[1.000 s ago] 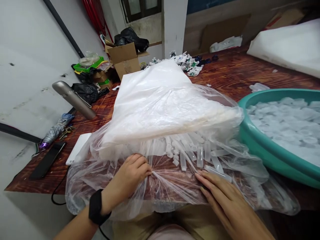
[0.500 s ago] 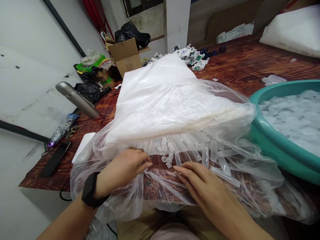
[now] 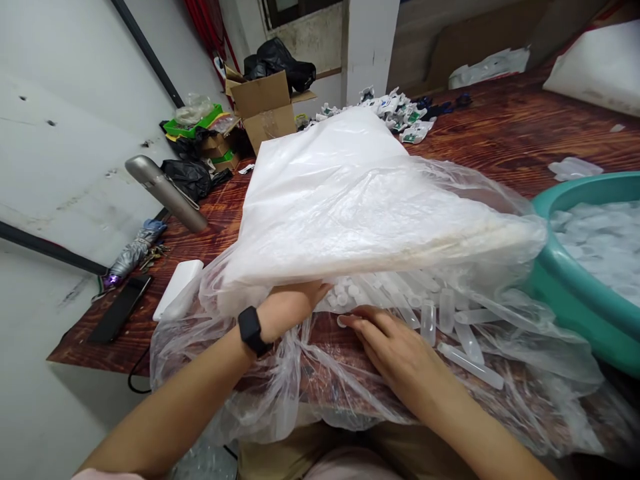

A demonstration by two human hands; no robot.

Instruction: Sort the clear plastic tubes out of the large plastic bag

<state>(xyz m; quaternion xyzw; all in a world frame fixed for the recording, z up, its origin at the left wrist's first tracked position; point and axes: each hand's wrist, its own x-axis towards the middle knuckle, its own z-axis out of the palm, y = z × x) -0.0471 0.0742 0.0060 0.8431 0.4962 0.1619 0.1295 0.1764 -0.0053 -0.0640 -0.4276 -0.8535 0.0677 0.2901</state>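
Observation:
My left hand (image 3: 293, 308), with a dark watch on its wrist, reaches under the front edge of a large white sack (image 3: 320, 200) in clear plastic. Most of its fingers are hidden there; a fingertip shows beside small white caps (image 3: 345, 293). My right hand (image 3: 393, 337) lies low over the table with its fingers stretched forward and left. Its fingertips are at a single small cap (image 3: 342, 321), and I see no grip on it. Translucent plastic tubes (image 3: 428, 321) lie just beyond this hand, some under the plastic film. One longer tube (image 3: 471, 366) lies to its right.
A teal basin (image 3: 575, 280) full of translucent pieces stands at the right. Loose plastic film (image 3: 270, 393) hangs over the table's front edge. On the left are a phone (image 3: 121, 308), a white box (image 3: 178, 289) and a grey cylindrical device (image 3: 167, 195). Behind stands an open carton (image 3: 267, 110).
My left hand has moved forward and right, under the sack's edge. My right hand has moved slightly forward to the small cap. The view has shifted a little left.

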